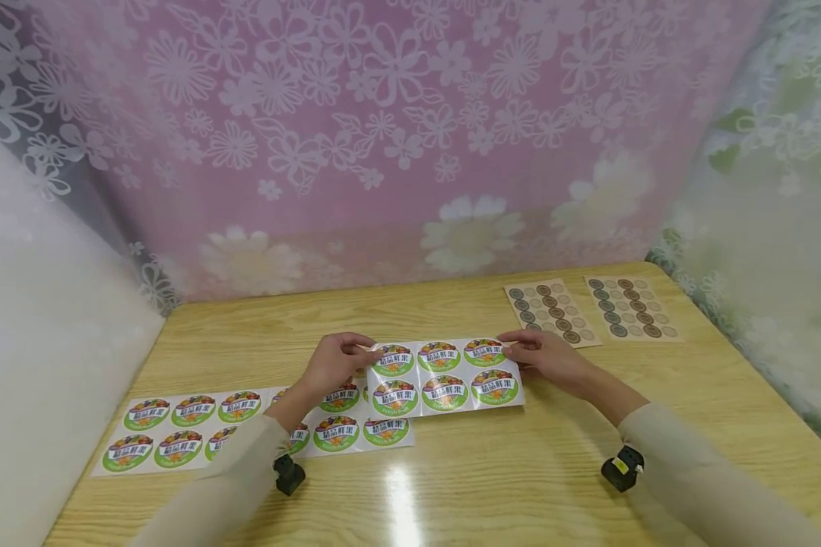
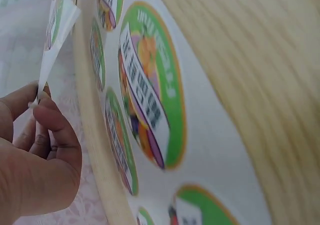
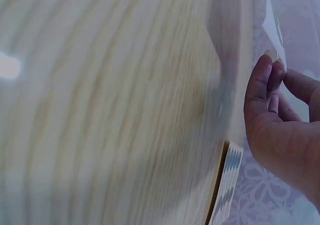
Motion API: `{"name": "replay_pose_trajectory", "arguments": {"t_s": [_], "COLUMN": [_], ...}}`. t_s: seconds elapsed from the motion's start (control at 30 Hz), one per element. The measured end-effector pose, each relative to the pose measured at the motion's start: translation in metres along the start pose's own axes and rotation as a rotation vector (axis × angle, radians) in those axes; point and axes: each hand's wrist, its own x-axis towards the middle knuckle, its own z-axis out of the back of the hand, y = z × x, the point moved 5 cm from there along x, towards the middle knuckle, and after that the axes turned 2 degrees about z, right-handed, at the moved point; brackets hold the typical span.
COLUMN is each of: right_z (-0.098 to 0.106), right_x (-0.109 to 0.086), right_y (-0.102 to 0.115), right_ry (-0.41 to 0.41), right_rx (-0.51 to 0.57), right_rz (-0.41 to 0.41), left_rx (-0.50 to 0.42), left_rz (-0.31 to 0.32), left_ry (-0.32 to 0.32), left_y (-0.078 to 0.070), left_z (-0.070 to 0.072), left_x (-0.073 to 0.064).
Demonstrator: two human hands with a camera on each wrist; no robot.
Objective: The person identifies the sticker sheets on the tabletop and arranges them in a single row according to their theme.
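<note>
Aloft, 6-sticker sheet (image 1: 445,380), left hand (image 1: 334,361) and right hand (image 1: 553,357) pinching ends

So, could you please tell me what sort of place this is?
Probably a small indoor work corner, though the wider room is not visible. A wood-grain table, a pink flowered backdrop behind it, and a sheet of fruit stickers being held suggest this.

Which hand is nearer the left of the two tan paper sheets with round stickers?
Right. The right hand is just in front of that tan sheet; the left hand is farther, to its left, pinching the other end of the glossy white sheet of oval stickers.
</note>
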Motion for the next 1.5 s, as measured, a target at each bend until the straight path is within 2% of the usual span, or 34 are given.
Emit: {"name": "replay_pose_trajectory", "arguments": {"t_s": [0.23,0.37,0.53,0.83,1.1,1.33,1.5], "right_z": [0.018,0.026,0.034,0.043,0.045,0.045,0.045], "right_x": [-0.013,-0.018,-0.024,-0.029,-0.030,-0.030,-0.032], "right_y": [-0.005,-0.010,-0.015,-0.020,-0.026,-0.027,-0.028], "right_ry": [-0.001,-0.009,0.003,0.007,-0.035,-0.059,-0.040], "right_rx": [-0.044,-0.080,-0.117,-0.203,-0.238,-0.314,-0.312], "right_rz": [-0.002,-0.002,0.003,-0.008,-0.043,-0.020,-0.005], "left_rx": [0.067,0.118,0.177,0.298,0.385,0.465,0.503], "left_rz": [-0.046,-0.043,-0.042,-0.103,-0.156,-0.194,-0.220], "left_ry": [0.039,0.064,0.080,0.097,0.100,0.102,0.107], "left_y": [-0.010,-0.014,-0.015,-0.017,-0.017,-0.019,-0.019], "left_z": [-0.022,-0.033,-0.044,-0.060,-0.066,-0.070,-0.072], "left_x": [0.005,0.006,0.004,0.004,0.002,0.003,0.001]}}
